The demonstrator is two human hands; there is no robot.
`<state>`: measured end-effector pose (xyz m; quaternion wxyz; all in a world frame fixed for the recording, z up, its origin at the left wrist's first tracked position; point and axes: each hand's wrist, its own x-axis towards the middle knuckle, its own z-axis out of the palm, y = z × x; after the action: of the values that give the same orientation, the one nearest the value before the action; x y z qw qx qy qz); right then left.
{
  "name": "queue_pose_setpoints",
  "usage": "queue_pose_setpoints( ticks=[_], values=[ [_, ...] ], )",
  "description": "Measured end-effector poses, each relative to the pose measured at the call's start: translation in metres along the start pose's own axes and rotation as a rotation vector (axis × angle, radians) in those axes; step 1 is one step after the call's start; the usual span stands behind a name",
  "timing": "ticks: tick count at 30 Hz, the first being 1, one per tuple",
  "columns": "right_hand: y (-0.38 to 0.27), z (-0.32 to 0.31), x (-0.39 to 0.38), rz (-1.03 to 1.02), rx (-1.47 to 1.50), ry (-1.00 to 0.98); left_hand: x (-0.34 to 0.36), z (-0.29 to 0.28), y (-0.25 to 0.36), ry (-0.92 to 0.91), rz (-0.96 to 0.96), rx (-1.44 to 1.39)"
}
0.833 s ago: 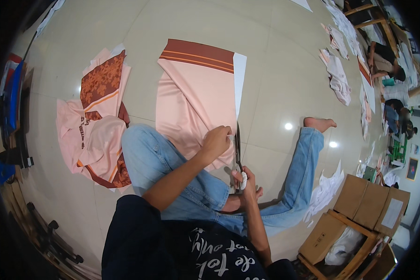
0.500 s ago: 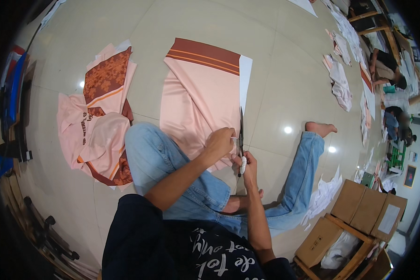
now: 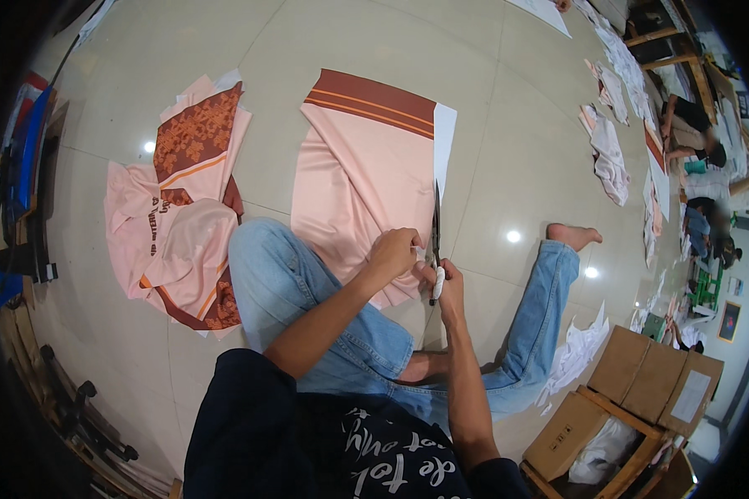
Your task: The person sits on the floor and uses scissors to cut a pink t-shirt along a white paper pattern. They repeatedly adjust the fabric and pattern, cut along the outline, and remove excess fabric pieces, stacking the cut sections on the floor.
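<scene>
A pink fabric panel (image 3: 366, 166) with a brown, orange-striped band lies on the floor before me, creased diagonally. Along its right side runs a white margin (image 3: 444, 141). My right hand (image 3: 447, 284) grips scissors (image 3: 437, 224) by handles wrapped in white; the dark blades point away from me along the line between pink and white. My left hand (image 3: 398, 254) pinches the panel's near right edge, just left of the scissors. A heap of pink and brown patterned cut pieces (image 3: 179, 216) rests to the left of my bent knee.
White and pink scraps (image 3: 606, 154) lie along the right side, with more white scraps (image 3: 578, 353) by my right leg. Cardboard boxes (image 3: 649, 374) stand on a wooden frame at the lower right. Other people (image 3: 691, 129) sit at the far right. Dark furniture (image 3: 29, 191) lines the left.
The scissors and my right hand have moved slightly up and to the right, with the blades farther along the white margin. The whole view has shifted a little. My left hand keeps its hold.
</scene>
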<state>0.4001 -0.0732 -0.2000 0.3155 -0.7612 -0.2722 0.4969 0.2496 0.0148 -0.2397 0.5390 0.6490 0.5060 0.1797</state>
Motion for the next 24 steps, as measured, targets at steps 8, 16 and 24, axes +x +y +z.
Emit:
queue_pose_setpoints(
  ticks=[8, 16, 24],
  values=[
    [-0.01, 0.007, 0.006, 0.002, -0.012, -0.01, 0.004, -0.011, 0.001, -0.088, -0.099, -0.087],
    [-0.008, 0.007, 0.01, -0.005, -0.06, 0.02, 0.005, -0.011, 0.0, -0.079, -0.085, -0.077],
    [0.017, 0.01, 0.001, -0.044, -0.052, 0.058, 0.009, -0.005, -0.008, -0.083, -0.051, -0.067]
  ],
)
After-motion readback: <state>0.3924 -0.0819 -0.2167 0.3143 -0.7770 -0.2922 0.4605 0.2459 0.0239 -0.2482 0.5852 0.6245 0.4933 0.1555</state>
